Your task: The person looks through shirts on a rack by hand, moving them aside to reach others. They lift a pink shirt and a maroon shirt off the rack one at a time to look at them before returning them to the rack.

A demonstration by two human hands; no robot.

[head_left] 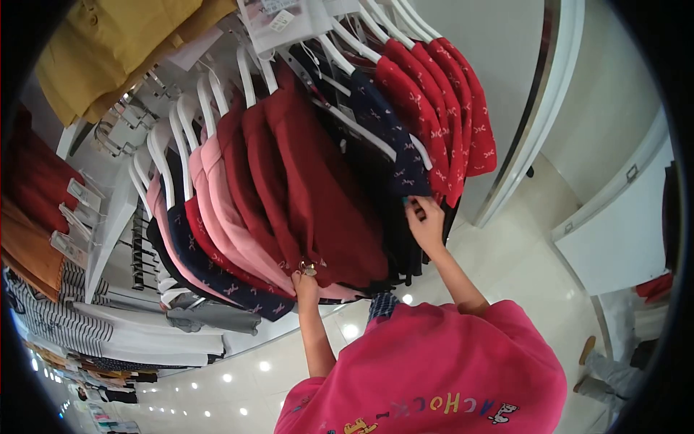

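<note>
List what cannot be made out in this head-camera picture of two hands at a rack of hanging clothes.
Head view: left hand, fingertips hidden behind the dark red hanging garment hem; grip unclear.
Head view: right hand on the navy bow-patterned garment; grip too small to tell.
Head view: white paper price tags; print too small, partly cut by the top edge.

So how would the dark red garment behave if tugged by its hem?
Probably floppy: the dark red garment drapes loosely from its white hanger. Likely light, as the left hand alone holds its hem. Pushed, it would likely swing against the pink garment beside it.
</note>
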